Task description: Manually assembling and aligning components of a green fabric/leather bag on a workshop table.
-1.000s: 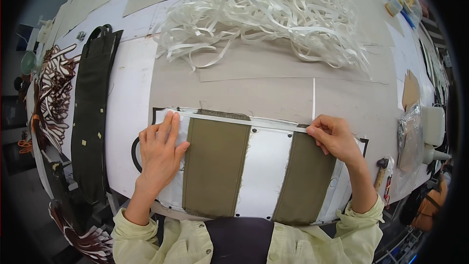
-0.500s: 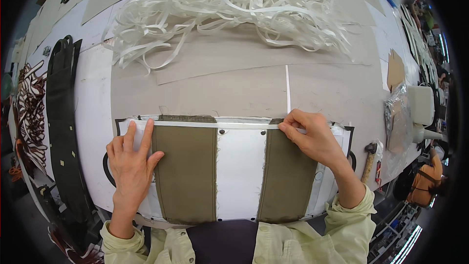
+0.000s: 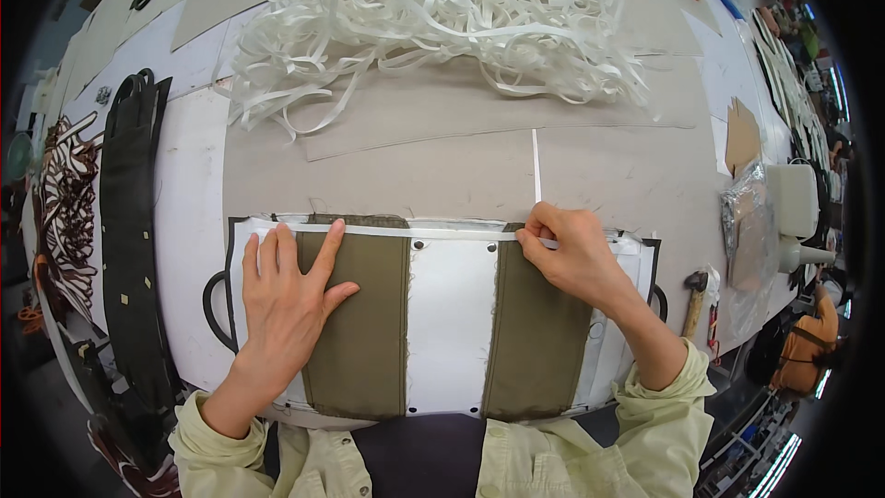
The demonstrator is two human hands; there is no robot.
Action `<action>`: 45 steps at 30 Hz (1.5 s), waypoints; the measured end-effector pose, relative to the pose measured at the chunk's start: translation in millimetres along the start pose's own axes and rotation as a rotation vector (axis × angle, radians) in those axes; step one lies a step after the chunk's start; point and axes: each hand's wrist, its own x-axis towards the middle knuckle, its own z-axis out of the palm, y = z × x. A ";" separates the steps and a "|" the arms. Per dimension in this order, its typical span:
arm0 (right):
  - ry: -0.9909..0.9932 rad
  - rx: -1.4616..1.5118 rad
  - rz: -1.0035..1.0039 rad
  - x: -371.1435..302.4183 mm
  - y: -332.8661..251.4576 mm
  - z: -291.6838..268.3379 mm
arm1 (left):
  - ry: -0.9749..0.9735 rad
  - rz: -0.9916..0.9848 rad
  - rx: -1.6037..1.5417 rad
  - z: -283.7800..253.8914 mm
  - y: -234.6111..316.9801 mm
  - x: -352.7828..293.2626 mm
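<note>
White tape (image 3: 383, 232) lies along an olive-and-white panel (image 3: 452, 332) on the bench (image 3: 194, 221), pinched between closed fingers of the right hand (image 3: 569, 247); the left hand (image 3: 293, 302) (fingers spread, grasping nothing) rests against the tape.

Lt yellow-green shirt (image 3: 323, 463) w/ bunched sleeves (image 3: 659, 424), dk purplish layer (image 3: 419, 456) at ctr, sm round btns (image 3: 347, 441)
</note>
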 end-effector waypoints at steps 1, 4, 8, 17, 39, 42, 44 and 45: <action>-0.021 -0.017 0.022 0.2 0.7 0.0 | 0.025 0.049 -0.006 -0.8 1.5 3.9; -0.030 -0.028 0.038 -0.7 3.9 -0.1 | 0.098 0.108 -0.027 3.7 27.2 16.2; 0.017 -0.015 -0.040 -2.6 9.3 3.6 | 0.193 0.323 -0.293 14.8 60.9 23.7; 0.060 -0.038 -0.078 -1.6 17.5 15.7 | 0.231 0.438 -0.302 17.7 112.3 46.9; 0.183 0.292 0.385 -79.9 68.8 -74.5 | 0.172 0.401 -0.299 12.0 131.0 55.0; 0.230 0.173 0.300 -79.2 69.9 -70.2 | 0.142 0.391 -0.264 8.5 135.6 57.3; 0.235 0.175 0.313 -77.6 67.8 -70.2 | 0.131 0.364 -0.245 6.8 137.8 58.5; 0.237 0.175 0.320 -76.8 66.3 -70.6 | 0.129 0.368 -0.245 5.1 139.1 59.3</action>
